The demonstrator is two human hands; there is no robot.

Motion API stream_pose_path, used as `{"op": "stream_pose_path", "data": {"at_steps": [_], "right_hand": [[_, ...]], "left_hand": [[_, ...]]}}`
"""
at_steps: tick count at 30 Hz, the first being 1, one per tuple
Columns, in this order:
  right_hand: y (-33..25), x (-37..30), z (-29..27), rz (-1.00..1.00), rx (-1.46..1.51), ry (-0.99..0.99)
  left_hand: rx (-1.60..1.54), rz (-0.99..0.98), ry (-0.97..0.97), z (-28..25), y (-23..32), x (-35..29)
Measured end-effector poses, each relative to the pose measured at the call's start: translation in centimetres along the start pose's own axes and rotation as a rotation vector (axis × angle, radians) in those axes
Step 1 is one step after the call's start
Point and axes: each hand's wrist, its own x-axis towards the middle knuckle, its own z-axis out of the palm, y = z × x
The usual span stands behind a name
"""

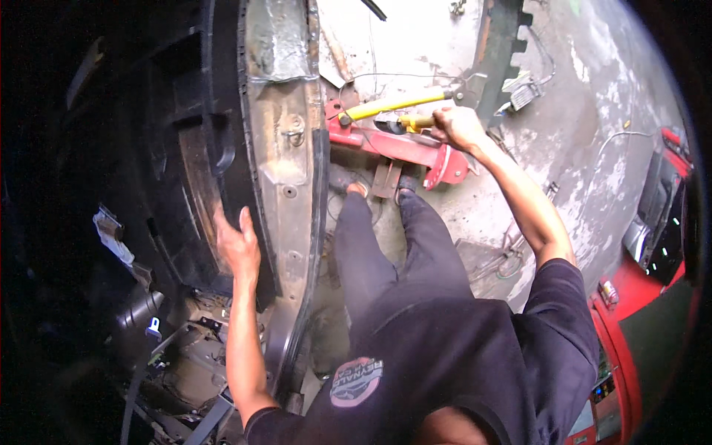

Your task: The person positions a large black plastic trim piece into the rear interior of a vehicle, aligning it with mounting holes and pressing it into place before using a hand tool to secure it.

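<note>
Right hand gripping yellow handle, seemingly.

We look steeply down from our own head, close over our torso and legs, toward the concrete floor. Only this one fisheye view exists, its straight edges bowing near the rim.

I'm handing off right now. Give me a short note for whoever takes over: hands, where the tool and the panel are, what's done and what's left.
Left hand: open, flat against the bare metal door-frame edge of the stripped vehicle body, bracing.
Right hand: shut on the yellow handle of the red hydraulic ram tool, which lies on the concrete floor with its end against the frame.
Done: tool is in position, both feet planted beside it.
Left: whether any pushing has happened cannot be told; judge the frame's shape before pumping on.
</note>
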Motion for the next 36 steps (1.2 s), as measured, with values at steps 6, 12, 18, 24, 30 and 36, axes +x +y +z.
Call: {"op": "stream_pose_path", "data": {"at_steps": [6, 12, 18, 24, 30, 36], "right_hand": [[-4.6, -1.8, -19.5, 0.256, 0.217, 0.151], [-8.4, -3.9, -30.8, 0.290, 0.714, 0.405], [-19.9, 4.9, -31.3, 0.426, 0.644, 0.127], [-25.4, 12.2, -31.5, 0.218, 0.546, 0.163], [-29.7, 16.1, -35.8, -0.163, 0.451, 0.354], [-32.0, 20.6, -40.8, -0.137, -0.155, 0.337]], "left_hand": [[-0.046, 0.070, 0.067, 0.1, -1.3, -0.1], [-0.179, 0.074, 0.042, 0.1, -2.0, -0.7], [-0.198, 0.029, -0.021, -0.4, -2.0, -0.5], [-0.175, -0.063, -0.083, -1.1, -1.5, -0.4], [-0.123, -0.084, -0.095, -1.1, -2.0, -1.0], [-0.225, -0.164, -0.231, -1.7, -1.0, -0.3]]}}
